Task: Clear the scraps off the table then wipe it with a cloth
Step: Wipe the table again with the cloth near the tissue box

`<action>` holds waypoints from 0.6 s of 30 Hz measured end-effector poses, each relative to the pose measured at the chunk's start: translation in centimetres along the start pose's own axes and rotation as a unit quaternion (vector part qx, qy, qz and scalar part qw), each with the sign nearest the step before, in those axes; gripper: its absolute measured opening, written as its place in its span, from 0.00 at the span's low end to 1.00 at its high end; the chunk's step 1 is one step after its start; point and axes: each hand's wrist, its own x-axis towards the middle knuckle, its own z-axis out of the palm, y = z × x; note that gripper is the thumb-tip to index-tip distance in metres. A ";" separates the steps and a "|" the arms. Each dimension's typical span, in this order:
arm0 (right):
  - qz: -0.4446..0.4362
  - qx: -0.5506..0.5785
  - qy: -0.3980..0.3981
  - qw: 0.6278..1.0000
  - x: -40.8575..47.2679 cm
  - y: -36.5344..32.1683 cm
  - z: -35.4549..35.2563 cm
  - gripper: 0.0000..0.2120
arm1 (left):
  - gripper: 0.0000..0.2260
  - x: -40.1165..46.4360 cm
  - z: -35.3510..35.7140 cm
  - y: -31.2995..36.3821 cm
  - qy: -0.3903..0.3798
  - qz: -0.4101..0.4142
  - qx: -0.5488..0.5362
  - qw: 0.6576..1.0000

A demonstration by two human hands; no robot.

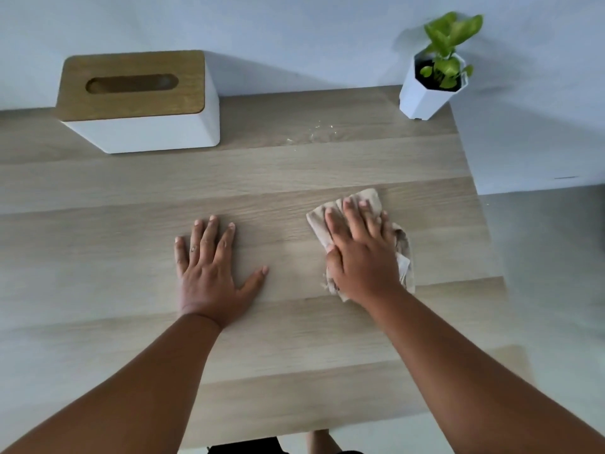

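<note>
Table (131,191): pale wood-grain planks in wide bands, matte, straight right edge running from upper right down to lower right of the frame; near edge shows at the bottom.

Cloth (370,199): beige, thin, crumpled and folded, lying right of centre on the table. Right hand (360,253) lies flat on top of it, fingers straight and spread, pressing it to the wood; thumb tucked at the cloth's left edge.

Left hand (209,267): empty, palm down on bare wood at centre, fingers splayed, well apart from the cloth.

Scraps (316,132): a few tiny pale flecks on the far part of the table, between box and pot.

Tissue box (140,126): upper left, white rectangular body, tan wooden lid with an oval slot.

Plant pot (425,90): upper right corner of the table, white, faceted, small green leafy plant.

Open wood lies left of the left hand and between hands and box.
</note>
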 end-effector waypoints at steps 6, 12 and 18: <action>0.022 -0.059 0.034 0.997 -1.8 4.2 -0.2 0.28 | 0.43 0.1 0.4 -0.5 -0.001 0.003 0.000 1.000; 0.135 -0.017 0.027 0.990 4.7 5.0 -0.8 0.31 | 0.43 0.1 0.2 -0.5 0.001 0.002 -0.001 1.000; 0.134 -0.008 0.017 0.991 13.6 4.3 -0.7 0.27 | 0.44 0.2 -0.1 -0.3 -0.009 0.000 -0.002 1.000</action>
